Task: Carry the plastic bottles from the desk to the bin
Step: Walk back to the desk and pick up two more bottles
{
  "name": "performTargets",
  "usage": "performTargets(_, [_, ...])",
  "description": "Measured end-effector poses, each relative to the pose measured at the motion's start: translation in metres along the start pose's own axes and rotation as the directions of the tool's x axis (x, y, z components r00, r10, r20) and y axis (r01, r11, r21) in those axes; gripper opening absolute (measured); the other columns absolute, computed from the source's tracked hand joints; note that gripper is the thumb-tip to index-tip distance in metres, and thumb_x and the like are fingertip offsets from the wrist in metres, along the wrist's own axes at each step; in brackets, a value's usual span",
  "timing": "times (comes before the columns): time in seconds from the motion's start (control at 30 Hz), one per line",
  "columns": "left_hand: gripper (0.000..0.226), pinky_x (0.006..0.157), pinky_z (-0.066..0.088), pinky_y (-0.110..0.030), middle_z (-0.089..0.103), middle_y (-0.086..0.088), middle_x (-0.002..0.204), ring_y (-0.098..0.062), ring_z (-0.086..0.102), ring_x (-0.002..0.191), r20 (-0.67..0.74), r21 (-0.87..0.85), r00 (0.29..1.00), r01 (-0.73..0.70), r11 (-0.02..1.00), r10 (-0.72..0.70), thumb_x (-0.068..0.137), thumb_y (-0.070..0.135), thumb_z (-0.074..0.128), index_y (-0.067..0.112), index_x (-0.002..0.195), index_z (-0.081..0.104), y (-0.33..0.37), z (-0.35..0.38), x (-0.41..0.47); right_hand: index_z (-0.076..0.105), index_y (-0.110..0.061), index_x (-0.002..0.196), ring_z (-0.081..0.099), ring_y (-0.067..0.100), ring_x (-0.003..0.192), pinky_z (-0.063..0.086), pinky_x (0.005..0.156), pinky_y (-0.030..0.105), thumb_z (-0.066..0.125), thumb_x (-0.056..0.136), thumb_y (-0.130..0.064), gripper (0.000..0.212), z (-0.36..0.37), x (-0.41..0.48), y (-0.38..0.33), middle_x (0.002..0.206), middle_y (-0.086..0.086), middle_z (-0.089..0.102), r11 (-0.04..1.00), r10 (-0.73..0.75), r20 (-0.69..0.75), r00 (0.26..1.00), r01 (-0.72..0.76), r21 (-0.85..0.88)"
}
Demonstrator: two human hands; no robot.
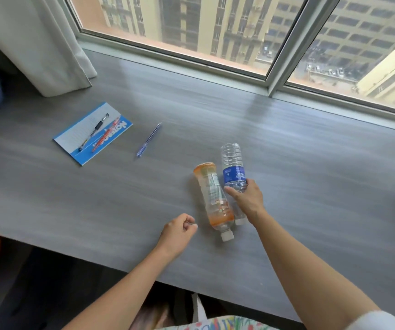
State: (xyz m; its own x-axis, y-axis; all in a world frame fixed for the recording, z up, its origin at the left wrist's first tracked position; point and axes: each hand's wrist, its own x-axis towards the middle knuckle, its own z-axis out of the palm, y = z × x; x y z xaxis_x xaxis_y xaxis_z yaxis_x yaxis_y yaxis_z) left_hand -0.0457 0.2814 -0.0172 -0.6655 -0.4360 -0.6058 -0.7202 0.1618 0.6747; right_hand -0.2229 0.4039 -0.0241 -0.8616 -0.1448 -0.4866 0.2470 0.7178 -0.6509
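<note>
Left hand sits closest, fingers loosely curled on nothing, with the orange-tinted bottle lying on the grey desk just past its fingertips, white cap toward the desk edge. Right hand is wrapped around the clear blue-label water bottle touching it. I'd say grip mid-body on both, they probably crush and roll easily; no bin in view.
</note>
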Motion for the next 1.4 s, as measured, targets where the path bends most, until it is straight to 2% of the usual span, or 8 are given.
performTargets(0.2, [0.047,0.09,0.054,-0.044,0.06,-0.002,0.097,-0.03,0.064,0.1,0.051,-0.13,0.993,0.114,0.985,-0.108,0.084,0.041,0.063,0.01,0.119,0.054,0.027,0.004,0.01,0.057,-0.015,0.11,0.063,0.017,0.083,0.053,0.073,0.032,0.078,0.072,-0.033,0.046,-0.016,-0.028,0.021,0.097,0.004,0.066,0.993,0.001,-0.038,0.999,0.003,0.115])
performTargets(0.4, [0.091,0.104,0.043,-0.039,0.045,-0.015,0.137,-0.03,0.047,0.126,-0.02,-0.107,0.979,0.199,0.974,-0.202,0.069,0.058,0.072,0.003,0.132,0.036,0.059,0.026,0.033,0.057,-0.019,0.108,0.066,0.018,0.089,0.056,0.084,0.041,0.078,0.073,-0.027,0.042,-0.026,-0.061,0.054,0.1,0.005,0.069,0.977,0.083,-0.044,0.996,-0.073,0.201])
performTargets(0.7, [0.085,0.098,0.048,-0.046,0.055,-0.017,0.129,-0.035,0.055,0.118,-0.14,0.012,0.973,0.188,0.982,-0.184,0.061,0.052,0.08,0.005,0.12,0.042,0.078,0.047,0.051,0.057,-0.018,0.113,0.064,0.007,0.085,0.051,0.073,0.026,0.078,0.074,-0.027,0.045,-0.034,-0.085,0.074,0.1,0.0,0.067,0.955,0.132,-0.088,0.987,-0.103,0.28])
performTargets(0.8, [0.072,0.094,0.052,-0.047,0.062,-0.015,0.121,-0.033,0.061,0.109,-0.084,-0.064,0.984,0.151,0.987,-0.156,0.065,0.044,0.08,0.006,0.116,0.047,0.072,0.043,0.051,0.056,-0.02,0.111,0.061,0.0,0.083,0.047,0.065,0.018,0.078,0.074,-0.027,0.043,-0.036,-0.094,0.08,0.095,-0.005,0.065,0.944,0.146,-0.099,0.984,-0.109,0.311])
performTargets(1.0, [0.044,0.083,0.058,-0.044,0.067,-0.012,0.11,-0.027,0.066,0.09,0.067,-0.19,0.994,0.096,0.977,-0.084,0.07,0.017,0.074,0.014,0.109,0.053,0.049,0.023,0.023,0.054,-0.022,0.114,0.06,0.001,0.087,0.047,0.069,0.019,0.078,0.075,-0.028,0.046,-0.038,-0.123,0.092,0.1,-0.005,0.064,0.901,0.209,-0.103,0.973,-0.15,0.407])
performTargets(1.13, [0.045,0.088,0.056,-0.05,0.067,-0.008,0.107,-0.028,0.066,0.095,0.214,-0.069,0.975,0.067,0.995,-0.051,0.067,0.024,0.069,0.02,0.109,0.055,0.036,0.008,-0.003,0.055,-0.024,0.114,0.059,-0.003,0.086,0.045,0.065,0.015,0.078,0.074,-0.03,0.047,-0.038,-0.154,0.106,0.096,-0.01,0.064,0.878,0.265,-0.142,0.954,-0.178,0.444])
performTargets(1.23, [0.05,0.086,0.056,-0.045,0.069,-0.006,0.102,-0.026,0.067,0.091,0.263,0.047,0.965,0.003,0.999,-0.015,0.061,0.036,0.065,0.019,0.108,0.059,0.031,0.003,-0.02,0.055,-0.027,0.113,0.061,0.002,0.091,0.047,0.073,0.021,0.078,0.074,-0.033,0.046,-0.034,-0.185,0.122,0.097,-0.013,0.064,0.848,0.315,-0.158,0.936,-0.203,0.49])
performTargets(1.4, [0.033,0.08,0.055,-0.036,0.071,0.004,0.1,-0.016,0.067,0.089,0.471,0.237,0.875,-0.25,0.939,0.113,0.077,0.033,0.073,0.027,0.108,0.061,0.022,0.011,-0.041,0.054,-0.039,0.106,0.063,0.003,0.095,0.049,0.079,0.023,0.077,0.073,-0.037,0.04,-0.023,-0.247,0.157,0.102,-0.014,0.066,0.804,0.391,-0.199,0.899,-0.228,0.55])
